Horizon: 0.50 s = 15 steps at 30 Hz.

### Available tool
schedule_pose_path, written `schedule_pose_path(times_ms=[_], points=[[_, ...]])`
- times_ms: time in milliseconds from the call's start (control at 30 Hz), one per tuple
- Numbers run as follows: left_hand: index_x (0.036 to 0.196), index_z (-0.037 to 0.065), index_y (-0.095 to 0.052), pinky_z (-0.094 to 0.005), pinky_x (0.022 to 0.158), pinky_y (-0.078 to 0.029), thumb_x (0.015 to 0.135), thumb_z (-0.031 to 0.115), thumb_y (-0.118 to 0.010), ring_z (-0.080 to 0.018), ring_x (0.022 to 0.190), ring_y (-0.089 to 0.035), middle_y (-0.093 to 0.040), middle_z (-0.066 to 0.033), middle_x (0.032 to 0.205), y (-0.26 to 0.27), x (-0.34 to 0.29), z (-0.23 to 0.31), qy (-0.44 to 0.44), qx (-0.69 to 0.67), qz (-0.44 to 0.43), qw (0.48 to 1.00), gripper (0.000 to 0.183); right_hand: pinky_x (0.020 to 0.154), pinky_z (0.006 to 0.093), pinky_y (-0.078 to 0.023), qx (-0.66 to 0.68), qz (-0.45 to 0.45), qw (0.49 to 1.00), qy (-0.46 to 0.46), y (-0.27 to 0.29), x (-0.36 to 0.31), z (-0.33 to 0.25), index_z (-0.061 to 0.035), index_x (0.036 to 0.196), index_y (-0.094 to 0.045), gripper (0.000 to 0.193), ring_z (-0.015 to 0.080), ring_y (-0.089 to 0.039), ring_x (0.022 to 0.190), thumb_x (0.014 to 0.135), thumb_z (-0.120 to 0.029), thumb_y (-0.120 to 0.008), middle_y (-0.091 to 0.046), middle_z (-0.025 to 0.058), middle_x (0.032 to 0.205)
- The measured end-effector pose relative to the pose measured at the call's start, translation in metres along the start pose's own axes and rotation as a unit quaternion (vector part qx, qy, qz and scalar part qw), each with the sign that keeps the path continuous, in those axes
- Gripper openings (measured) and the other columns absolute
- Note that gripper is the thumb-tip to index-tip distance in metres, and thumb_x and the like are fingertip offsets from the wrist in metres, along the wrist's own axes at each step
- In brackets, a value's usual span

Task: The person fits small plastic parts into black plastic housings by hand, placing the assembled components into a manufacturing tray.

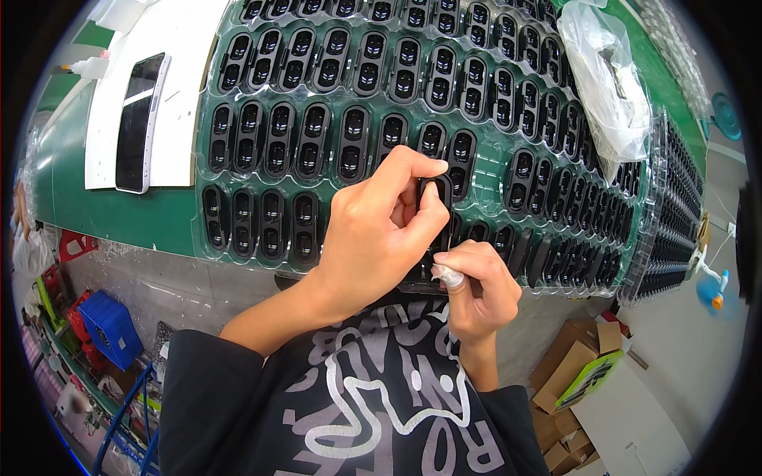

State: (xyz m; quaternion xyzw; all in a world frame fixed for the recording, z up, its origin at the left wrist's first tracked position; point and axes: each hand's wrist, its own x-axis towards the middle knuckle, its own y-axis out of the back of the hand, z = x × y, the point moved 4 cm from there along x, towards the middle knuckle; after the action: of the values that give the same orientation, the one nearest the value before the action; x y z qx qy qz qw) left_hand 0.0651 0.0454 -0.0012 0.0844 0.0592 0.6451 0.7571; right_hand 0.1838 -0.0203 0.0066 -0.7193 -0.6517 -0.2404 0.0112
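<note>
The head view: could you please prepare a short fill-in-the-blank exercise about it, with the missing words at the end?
1. The left hand holds a part coloured ____.
2. Something white shows at the fingertips of the person's ____ hand.
3. The phone lies to the ____ of the clear tray in the picture.
4. The table is coloured ____.

Missing words: black; right; left; green.

1 left hand (377, 226) and 1 right hand (486, 293) are showing, the left pinching 1 held piece (434, 192). To its left, 4 black oval pieces (272, 226) are lying in the nearest row and 5 uncovered in the next; many more are stretching beyond counting. 1 phone (141, 123), 1 white board (103, 151) and 1 plastic bag (607, 87) are also appearing.
</note>
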Motion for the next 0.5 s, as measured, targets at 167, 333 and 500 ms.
schedule_pose_path(times_ms=[167,333,500], points=[[0.092,0.001,-0.055,-0.0189,0.039,-0.031,0.076,-0.004,-0.057,-0.0006,0.044,-0.038,-0.044,0.0023,0.052,0.0013,0.0002,-0.0016,0.017,-0.048,0.001,0.999,0.016,0.054,0.0254,-0.046,0.067,0.05,0.994,-0.07,0.0004,-0.0062,0.0,0.0068,0.092,-0.059,0.02,0.0179,-0.057,0.058,0.073,0.008,-0.063,-0.06,0.0119,0.069],[0.091,0.001,-0.056,-0.0178,0.039,-0.031,0.076,-0.004,-0.058,0.0005,0.045,-0.038,-0.044,0.0038,0.053,0.0032,-0.0012,0.0003,-0.005,-0.045,0.033,0.998,0.016,0.053,0.0232,-0.043,0.068,0.013,0.991,-0.118,0.0034,-0.0013,0.0047,0.0069,0.107,-0.058,0.037,0.0139,-0.053,0.057,0.071,0.004,-0.067,-0.058,0.0101,0.069],[0.092,0.001,-0.056,-0.0175,0.039,-0.031,0.076,-0.004,-0.058,0.0004,0.046,-0.039,-0.044,0.0034,0.054,0.0026,-0.0006,-0.0005,-0.004,-0.042,0.033,0.999,0.017,0.054,0.0242,-0.043,0.026,-0.002,0.996,-0.087,0.0028,0.0005,0.005,0.0066,0.106,-0.059,0.041,0.015,-0.051,0.058,0.066,0.008,-0.066,-0.056,0.0098,0.069]])
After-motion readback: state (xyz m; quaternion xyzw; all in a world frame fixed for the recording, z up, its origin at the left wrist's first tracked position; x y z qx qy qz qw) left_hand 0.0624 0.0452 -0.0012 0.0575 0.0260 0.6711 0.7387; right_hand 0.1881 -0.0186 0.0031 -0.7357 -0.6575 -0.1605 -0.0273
